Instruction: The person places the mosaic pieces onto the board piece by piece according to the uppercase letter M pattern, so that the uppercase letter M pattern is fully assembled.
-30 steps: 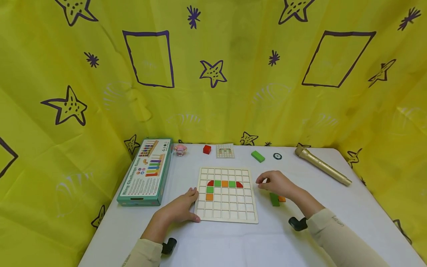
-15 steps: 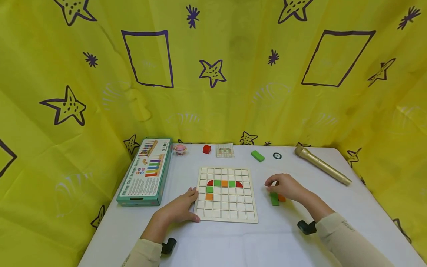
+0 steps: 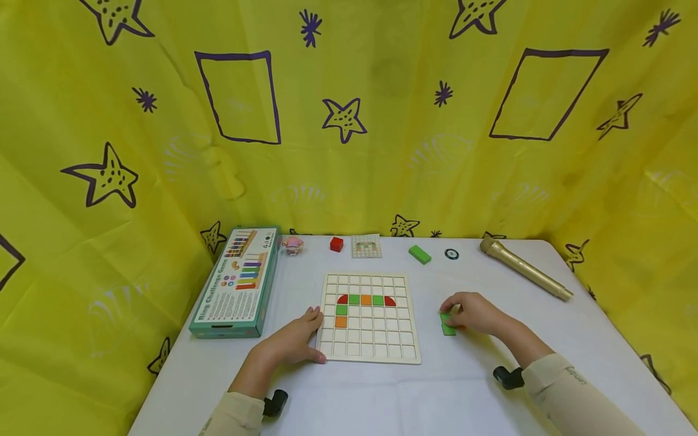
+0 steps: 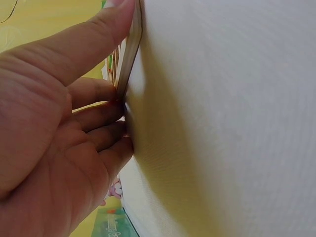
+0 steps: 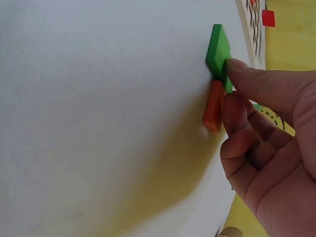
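My left hand (image 3: 294,336) rests against the left edge of a pale wooden grid board (image 3: 376,351), fingers fairly straight and thumb at the near left corner. On the board sits an arch-like pattern of red, green and orange pieces. To its right, my right hand (image 3: 475,313) pinches a green tile (image 5: 228,85) between thumb and index finger. Another green tile (image 5: 217,47) lies right beside it on the table, with an orange piece (image 5: 213,106) under the fingers. The hand partly hides these pieces in the head view.
Behind the board lie a red block (image 3: 336,244), a pattern card (image 3: 366,246), a green block (image 3: 419,254) and a round dark disc (image 3: 451,254). A ring game box (image 3: 235,290) and pink figurine (image 3: 292,245) stand left; a gold microphone-shaped stick (image 3: 526,269) lies right.
My right hand has moved from beside the board's right edge, right and nearer, down to the loose pieces; its fingers now pinch a green tile. The left hand stays at the board.
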`<act>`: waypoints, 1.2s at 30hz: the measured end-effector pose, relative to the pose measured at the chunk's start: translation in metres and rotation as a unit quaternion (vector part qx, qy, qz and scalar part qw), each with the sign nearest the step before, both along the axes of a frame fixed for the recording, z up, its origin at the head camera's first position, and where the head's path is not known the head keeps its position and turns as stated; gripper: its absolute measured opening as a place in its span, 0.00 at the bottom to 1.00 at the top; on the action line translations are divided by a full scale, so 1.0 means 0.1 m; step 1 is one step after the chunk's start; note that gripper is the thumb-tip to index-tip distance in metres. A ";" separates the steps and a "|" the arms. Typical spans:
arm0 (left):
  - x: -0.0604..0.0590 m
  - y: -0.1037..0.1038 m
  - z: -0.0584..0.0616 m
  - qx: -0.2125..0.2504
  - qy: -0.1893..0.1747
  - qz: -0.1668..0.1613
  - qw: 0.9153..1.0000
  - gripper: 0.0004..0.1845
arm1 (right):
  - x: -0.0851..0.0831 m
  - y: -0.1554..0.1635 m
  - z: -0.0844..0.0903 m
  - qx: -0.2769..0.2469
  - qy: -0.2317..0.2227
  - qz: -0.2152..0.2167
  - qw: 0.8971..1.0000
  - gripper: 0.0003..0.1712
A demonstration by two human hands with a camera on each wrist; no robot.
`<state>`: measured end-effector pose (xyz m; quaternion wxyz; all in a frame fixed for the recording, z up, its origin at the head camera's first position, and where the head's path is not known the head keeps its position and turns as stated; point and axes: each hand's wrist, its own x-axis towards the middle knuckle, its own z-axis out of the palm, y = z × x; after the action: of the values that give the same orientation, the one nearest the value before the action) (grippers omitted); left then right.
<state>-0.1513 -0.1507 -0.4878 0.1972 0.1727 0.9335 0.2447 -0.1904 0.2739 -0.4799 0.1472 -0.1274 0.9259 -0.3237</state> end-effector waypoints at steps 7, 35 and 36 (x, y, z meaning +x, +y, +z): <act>-0.01 -0.01 -0.03 0.000 0.005 -0.002 1.000 0.54 | -0.04 0.06 -0.08 -0.004 -0.014 0.005 1.000 0.14; -0.01 -0.01 -0.03 0.000 0.002 -0.003 1.000 0.55 | -0.03 0.05 -0.08 0.000 0.023 0.008 1.000 0.06; -0.01 -0.01 -0.03 0.001 0.002 -0.004 1.000 0.55 | -0.03 0.05 -0.07 0.003 0.023 0.008 1.000 0.06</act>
<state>-0.1522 -0.1521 -0.4909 0.1962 0.1773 0.9329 0.2446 -0.1936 0.2790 -0.4870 0.1286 -0.1424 0.9290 -0.3165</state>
